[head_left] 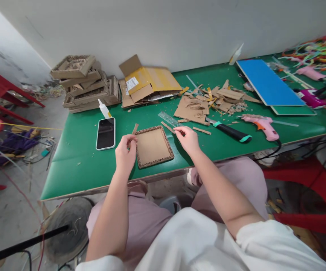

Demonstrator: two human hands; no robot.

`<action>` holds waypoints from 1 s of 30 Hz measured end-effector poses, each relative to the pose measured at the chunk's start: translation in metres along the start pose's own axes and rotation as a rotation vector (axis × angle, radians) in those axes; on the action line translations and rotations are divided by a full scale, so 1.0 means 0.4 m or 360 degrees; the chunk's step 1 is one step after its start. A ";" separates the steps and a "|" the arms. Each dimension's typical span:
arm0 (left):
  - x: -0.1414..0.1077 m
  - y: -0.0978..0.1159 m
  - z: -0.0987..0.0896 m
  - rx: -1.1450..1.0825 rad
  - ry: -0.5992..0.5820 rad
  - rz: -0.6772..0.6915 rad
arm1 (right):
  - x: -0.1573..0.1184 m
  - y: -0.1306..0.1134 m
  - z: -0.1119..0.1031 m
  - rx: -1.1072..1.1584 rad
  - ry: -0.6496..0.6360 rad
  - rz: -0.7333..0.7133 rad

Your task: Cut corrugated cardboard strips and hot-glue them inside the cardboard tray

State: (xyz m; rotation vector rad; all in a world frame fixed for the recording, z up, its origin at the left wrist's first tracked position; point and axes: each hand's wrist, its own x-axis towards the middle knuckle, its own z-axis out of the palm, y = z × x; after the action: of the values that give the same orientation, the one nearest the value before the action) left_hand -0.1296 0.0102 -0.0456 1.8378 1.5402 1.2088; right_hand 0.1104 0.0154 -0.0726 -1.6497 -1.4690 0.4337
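Note:
A square cardboard tray (pixel 153 146) with a low corrugated rim lies near the table's front edge. At its left side, my left hand (pixel 126 148) is closed on a short cardboard strip (pixel 135 129) that sticks up past the fingers. Beyond the tray's right corner, my right hand (pixel 186 138) pinches the end of another corrugated strip (pixel 168 127). A clear ruler (pixel 168 119) lies just behind that strip. One more loose strip (pixel 201 130) rests on the table to the right of my right hand.
A phone (pixel 105 133) and glue bottle (pixel 104 109) lie left. Behind are stacked cardboard trays (pixel 86 84), an opened box (pixel 154 82) and cardboard scraps (pixel 192 108). To the right are a cutter (pixel 230 131), a pink glue gun (pixel 263 126) and a blue board (pixel 270 82).

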 end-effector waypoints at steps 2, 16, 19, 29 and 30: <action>-0.001 0.006 -0.004 0.0148 -0.0004 0.0070 | 0.001 0.001 0.001 -0.0013 -0.0017 -0.0001; -0.034 0.050 0.018 0.0777 -0.0142 0.0523 | -0.075 -0.075 -0.010 -0.0154 -0.0515 -0.0116; -0.032 0.056 0.019 0.0786 -0.0124 0.0539 | -0.082 -0.089 0.018 -0.0222 -0.0558 -0.0167; -0.014 0.094 0.039 0.0743 -0.0042 0.0515 | 0.022 -0.154 0.126 -0.0227 -0.0805 -0.0484; -0.008 0.099 0.043 0.0738 -0.0029 0.0491 | 0.030 -0.156 0.126 -0.0221 -0.0819 -0.0507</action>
State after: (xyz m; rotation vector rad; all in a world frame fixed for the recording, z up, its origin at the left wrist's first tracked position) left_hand -0.0935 -0.0005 -0.0240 2.4508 1.6741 1.0101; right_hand 0.0370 0.0410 -0.0497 -1.4287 -2.1462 0.6151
